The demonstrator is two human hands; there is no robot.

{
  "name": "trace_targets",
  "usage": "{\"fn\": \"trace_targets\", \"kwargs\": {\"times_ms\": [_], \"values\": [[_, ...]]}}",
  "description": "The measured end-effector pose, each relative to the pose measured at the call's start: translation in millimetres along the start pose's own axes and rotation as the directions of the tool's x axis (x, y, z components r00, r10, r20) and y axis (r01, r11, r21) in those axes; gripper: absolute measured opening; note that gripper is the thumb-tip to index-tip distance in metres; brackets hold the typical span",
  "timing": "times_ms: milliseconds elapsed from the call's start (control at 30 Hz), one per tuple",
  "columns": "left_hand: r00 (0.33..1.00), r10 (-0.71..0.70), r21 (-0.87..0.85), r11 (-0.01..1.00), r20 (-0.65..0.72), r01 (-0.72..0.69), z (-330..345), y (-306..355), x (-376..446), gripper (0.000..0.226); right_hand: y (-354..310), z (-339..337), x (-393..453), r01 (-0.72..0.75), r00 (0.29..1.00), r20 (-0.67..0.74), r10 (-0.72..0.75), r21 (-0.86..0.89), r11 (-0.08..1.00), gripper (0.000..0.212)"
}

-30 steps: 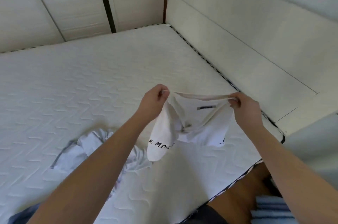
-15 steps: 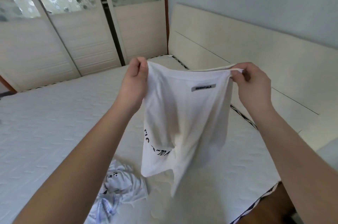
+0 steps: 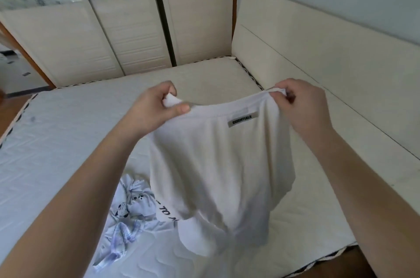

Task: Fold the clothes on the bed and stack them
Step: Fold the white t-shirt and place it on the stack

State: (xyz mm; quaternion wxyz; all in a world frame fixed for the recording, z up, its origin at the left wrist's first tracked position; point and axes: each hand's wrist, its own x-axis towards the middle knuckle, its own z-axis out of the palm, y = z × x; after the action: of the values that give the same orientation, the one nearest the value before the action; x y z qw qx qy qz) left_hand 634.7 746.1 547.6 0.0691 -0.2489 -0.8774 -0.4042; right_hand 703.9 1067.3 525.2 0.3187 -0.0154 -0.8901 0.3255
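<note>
A white T-shirt [image 3: 218, 171] with a grey label and black lettering hangs in the air over the bed. My left hand [image 3: 154, 107] pinches its top edge on the left. My right hand [image 3: 302, 105] pinches the top edge on the right, so the cloth is stretched between them. Its lower part reaches down to the mattress. A crumpled pale blue printed garment [image 3: 127, 214] lies on the bed [image 3: 56, 141] below my left forearm, partly hidden by the shirt.
A cream headboard [image 3: 318, 68] runs along the bed's right side. Sliding wardrobe doors [image 3: 118, 34] stand behind the far edge. The mattress's near edge [image 3: 329, 259] and dark floor show at the bottom right.
Both hands have lowered the shirt a little and spread it wider. The view has tilted so that more of the wardrobe and the bed shows.
</note>
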Motion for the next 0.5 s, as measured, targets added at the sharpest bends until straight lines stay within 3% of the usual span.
{"fn": "trace_targets", "kwargs": {"times_ms": [100,333,500], "values": [[0.99,-0.084,0.211,0.976,0.114,0.059,21.0,-29.0,-15.3,0.05,20.0,30.7,-9.7,0.016,0.995,0.097,-0.012,-0.038,0.999,0.008],[0.973,-0.108,0.489,0.872,0.204,-0.006,44.5,-115.1,-42.9,0.024,46.0,118.2,-50.1,-0.067,0.936,0.336,0.107,-0.129,0.989,0.024],[0.973,-0.123,0.522,0.853,0.193,0.004,59.2,-164.5,-48.9,0.019,59.4,153.8,-73.7,-0.006,0.881,0.448,0.153,-0.313,0.95,0.035]]}}
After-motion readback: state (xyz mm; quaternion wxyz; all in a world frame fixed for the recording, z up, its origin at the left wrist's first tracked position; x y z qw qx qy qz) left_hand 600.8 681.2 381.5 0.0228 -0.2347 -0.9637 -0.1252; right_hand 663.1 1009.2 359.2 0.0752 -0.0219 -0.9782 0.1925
